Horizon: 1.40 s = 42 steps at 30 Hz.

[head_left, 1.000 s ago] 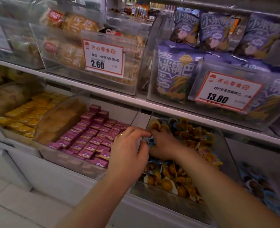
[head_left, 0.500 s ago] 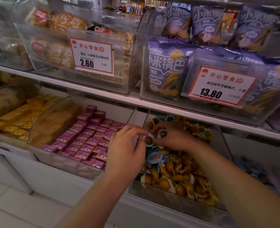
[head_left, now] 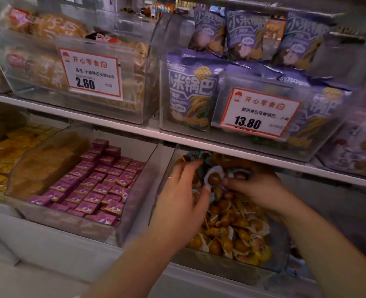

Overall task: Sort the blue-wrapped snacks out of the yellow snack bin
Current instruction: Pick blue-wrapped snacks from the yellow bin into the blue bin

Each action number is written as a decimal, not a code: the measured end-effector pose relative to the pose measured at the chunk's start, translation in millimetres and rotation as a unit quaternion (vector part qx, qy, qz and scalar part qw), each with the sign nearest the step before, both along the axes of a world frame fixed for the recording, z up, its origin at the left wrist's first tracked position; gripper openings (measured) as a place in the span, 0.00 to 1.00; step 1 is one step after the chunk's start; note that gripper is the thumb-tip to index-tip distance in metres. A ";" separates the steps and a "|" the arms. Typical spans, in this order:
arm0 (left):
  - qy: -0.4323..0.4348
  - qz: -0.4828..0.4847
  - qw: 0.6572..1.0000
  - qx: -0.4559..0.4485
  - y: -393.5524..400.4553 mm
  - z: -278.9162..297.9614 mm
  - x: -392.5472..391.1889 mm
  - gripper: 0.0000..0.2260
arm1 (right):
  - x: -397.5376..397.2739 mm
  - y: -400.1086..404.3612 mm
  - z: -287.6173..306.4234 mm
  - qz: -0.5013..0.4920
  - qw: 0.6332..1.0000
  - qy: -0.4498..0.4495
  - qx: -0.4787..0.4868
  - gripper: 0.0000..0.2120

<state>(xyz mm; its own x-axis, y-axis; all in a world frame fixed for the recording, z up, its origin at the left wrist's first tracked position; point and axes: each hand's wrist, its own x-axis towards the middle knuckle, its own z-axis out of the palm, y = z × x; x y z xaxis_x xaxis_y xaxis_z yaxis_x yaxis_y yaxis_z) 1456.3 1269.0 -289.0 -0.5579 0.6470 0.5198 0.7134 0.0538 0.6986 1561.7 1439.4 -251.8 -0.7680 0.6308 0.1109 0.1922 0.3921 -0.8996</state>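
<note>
Both hands deep in the clear bin (head_left: pixel 199 263): right hand (head_left: pixel 261 186) pinches a blue-wrapped snack (head_left: pixel 213 178), left hand (head_left: pixel 184 198) spread over the yellow-wrapped snacks (head_left: pixel 238 239), clearing them aside.

You are facing a white upper shelf (head_left: pixel 134 127) carrying two clear bins, with the lower shelf under it holding a bin of purple packets (head_left: pixel 87 224) just left of the yellow snack bin (head_left: pixel 225 265).

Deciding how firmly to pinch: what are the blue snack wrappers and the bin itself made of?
Blue-wrapped snack: looks like thin glossy plastic film, crinkled at the edges, brown contents showing through. Bin: apparently rigid clear plastic, see-through with hazy reflections.
</note>
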 end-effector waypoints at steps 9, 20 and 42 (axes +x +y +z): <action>-0.155 -0.105 0.982 0.013 23.9 -15.7 19.9 0.19 | 41.4 -37.7 -27.5 -0.056 0.936 0.102 -0.331 0.09; 0.049 -0.074 0.992 -0.088 18.2 -11.5 11.8 0.18 | 42.2 -34.8 -21.6 -0.090 0.896 0.142 -0.412 0.09; -0.069 -0.064 0.995 0.016 0.7 0.5 24.3 0.14 | 38.1 -62.7 -27.4 -0.015 0.927 0.056 -0.370 0.18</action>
